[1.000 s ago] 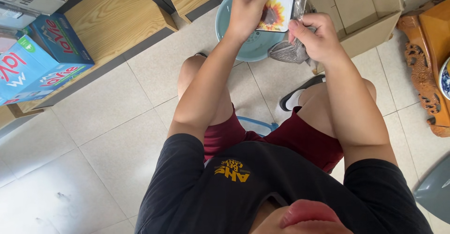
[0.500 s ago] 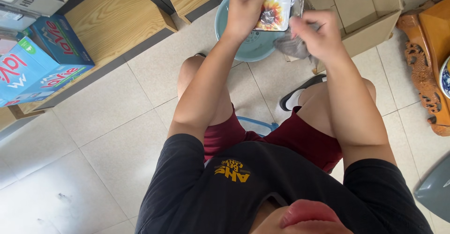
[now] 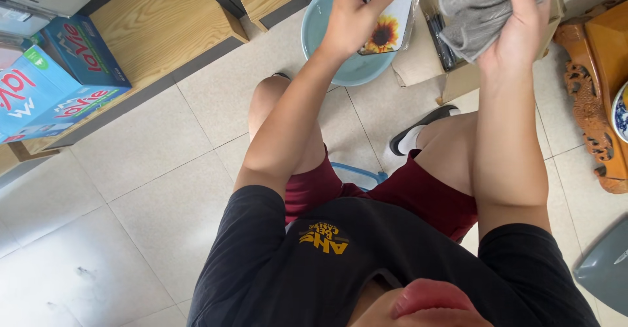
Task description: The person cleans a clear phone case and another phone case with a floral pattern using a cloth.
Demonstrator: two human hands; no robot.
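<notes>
Item, my left hand (image 3: pixel 353 22): fingers wrapped around a clear phone case with a sunflower print (image 3: pixel 387 19), held above the pale blue basin (image 3: pixel 327 45) on the tiled floor; item, my right hand (image 3: pixel 523 29): fingers clenched on a grey cloth (image 3: pixel 477 6), just beside the case, over an open cardboard box (image 3: pixel 458 81)

Bright, even daylight fills the scene; shadows on the floor tiles (image 3: pixel 131 189) are soft. Slight wide-angle bending at edges, perhaps mild blur at the top.
</notes>
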